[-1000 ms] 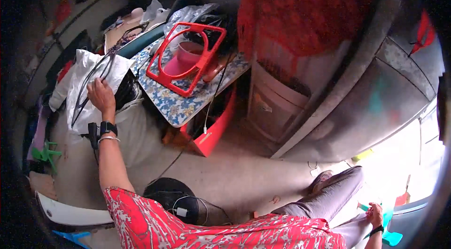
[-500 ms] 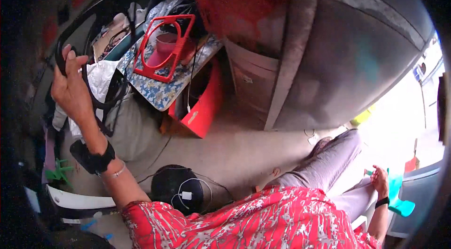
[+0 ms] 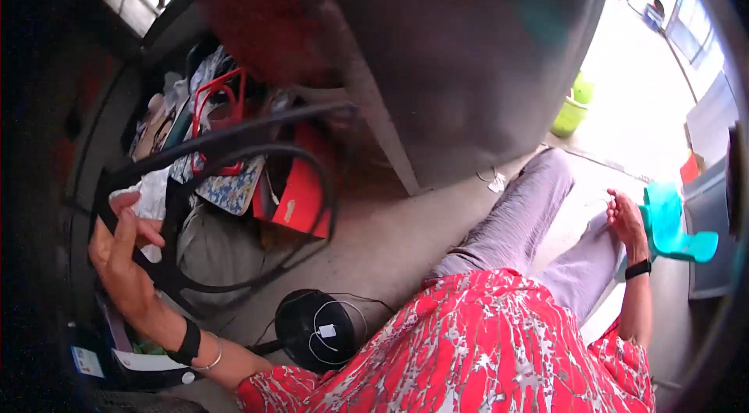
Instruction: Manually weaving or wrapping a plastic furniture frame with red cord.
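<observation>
My left hand (image 3: 129, 257) is raised at the left, its fingers closed round the edge of a black plastic frame (image 3: 234, 136) with a large rounded opening. The frame is tilted and reaches out to the right of the hand, partly blurred. Behind it, a similar red frame (image 3: 240, 93) stands on a blue-flowered board (image 3: 234, 193). My right hand (image 3: 626, 222) is by my thigh at the right, fingers curled together. A thin pale bit shows at its fingertips, too small to name. Beside this hand is a teal plastic piece (image 3: 663, 218).
A red box (image 3: 300, 198) stands under the board, beside a large grey metal cabinet (image 3: 468, 62). On the floor, a round black base (image 3: 295, 327) carries a white charger (image 3: 326, 330) with its cable. A yellow-green bucket (image 3: 569, 116) stands at the far right.
My view has turned to the right. The black frame has swung round so that its opening now shows, extending right of my left hand. The right hand stays near my thigh.
</observation>
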Demonstrator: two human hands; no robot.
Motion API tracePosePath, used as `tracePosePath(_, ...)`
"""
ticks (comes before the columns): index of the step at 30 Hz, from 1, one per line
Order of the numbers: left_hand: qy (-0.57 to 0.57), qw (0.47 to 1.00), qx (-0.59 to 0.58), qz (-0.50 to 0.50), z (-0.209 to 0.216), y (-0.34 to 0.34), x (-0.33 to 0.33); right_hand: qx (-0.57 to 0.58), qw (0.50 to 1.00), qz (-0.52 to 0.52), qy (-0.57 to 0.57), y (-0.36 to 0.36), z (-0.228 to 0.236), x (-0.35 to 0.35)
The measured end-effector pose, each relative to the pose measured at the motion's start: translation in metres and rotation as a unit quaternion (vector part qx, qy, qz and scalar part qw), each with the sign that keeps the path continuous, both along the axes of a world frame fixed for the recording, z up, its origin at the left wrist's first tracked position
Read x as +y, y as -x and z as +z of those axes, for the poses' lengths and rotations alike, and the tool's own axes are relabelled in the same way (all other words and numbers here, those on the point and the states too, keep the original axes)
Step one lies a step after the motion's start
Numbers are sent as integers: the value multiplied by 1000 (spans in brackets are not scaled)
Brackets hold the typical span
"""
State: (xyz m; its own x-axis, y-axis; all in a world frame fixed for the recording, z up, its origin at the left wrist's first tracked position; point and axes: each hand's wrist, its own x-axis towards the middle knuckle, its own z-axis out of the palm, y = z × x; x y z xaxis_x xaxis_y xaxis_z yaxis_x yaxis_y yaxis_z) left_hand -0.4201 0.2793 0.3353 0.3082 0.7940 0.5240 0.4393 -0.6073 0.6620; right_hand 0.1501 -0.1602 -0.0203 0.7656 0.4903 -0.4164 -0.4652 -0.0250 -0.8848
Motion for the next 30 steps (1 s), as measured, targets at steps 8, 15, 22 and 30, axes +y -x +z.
tracePosePath(8, 63, 965, -8, -253, -29, -88, -2, -12, 1000, -14, -24, 12, 13, 5)
tracePosePath(15, 102, 911, -120, -382, -11, -206, -2, -87, 994, 71, 8, 42, 71, 39)
tracePosePath(22, 386, 731, -144, -544, -34, -396, -28, -117, 935, 102, -319, 70, 115, 39)
tracePosePath(30, 568, 591, 27, -573, -170, -583, -92, -34, 959, -198, -202, 114, 79, -53)
